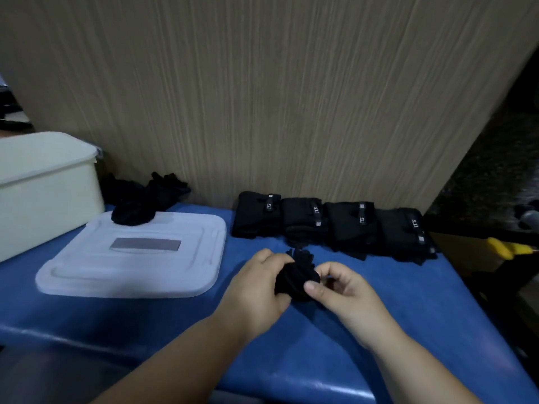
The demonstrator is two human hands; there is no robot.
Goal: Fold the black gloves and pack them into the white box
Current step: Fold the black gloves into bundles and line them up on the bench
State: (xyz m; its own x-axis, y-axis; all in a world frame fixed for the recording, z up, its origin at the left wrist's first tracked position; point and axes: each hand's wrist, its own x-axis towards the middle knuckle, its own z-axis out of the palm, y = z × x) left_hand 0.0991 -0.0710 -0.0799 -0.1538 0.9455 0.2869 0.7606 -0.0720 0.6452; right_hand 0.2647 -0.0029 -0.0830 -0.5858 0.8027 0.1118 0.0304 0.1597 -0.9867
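- Closest to us, our left hand and right hand meet over the blue table, well to the right of the white box.
- Between them sits the black glove, bunched into a short roll. Our left hand curls around the half nearer the box, and our right hand pinches the end away from the box.
- Loose finger ends poke out on the roll's far side, so its long axis seems to run roughly away from us, not toward the box.
- Four folded gloves stand in a row to the right of the box, beyond our hands, against the wooden panel.
- Just right of the box lies its lid, and a heap of unfolded gloves sits at the lid's far edge, beside the box.
- We judge this fold unfinished. The box lies off to the left, so our left hand is the nearer one for the carry.
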